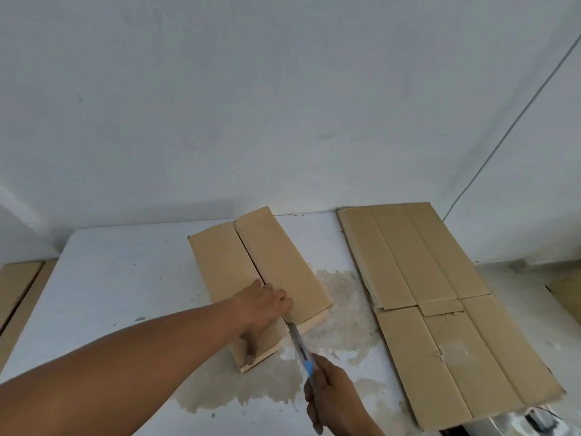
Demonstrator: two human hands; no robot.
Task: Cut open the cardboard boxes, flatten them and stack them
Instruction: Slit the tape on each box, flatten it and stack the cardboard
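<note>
One box (276, 256) lies on the tabletop (125, 278) under the left hand (262, 309), which presses flat on its top, thumb down the near end. The right hand (333, 394) grips one knife (300, 347), its blade at the box's centre seam just beside the left fingers. One flattened box (440, 309) lies right of both hands.

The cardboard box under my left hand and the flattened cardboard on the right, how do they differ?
The box has height; the flattened cardboard lies flat. The box is narrower; the flattened cardboard spreads wider. The left hand rests on the box; nothing touches the flattened cardboard. Both are plain brown.
</note>
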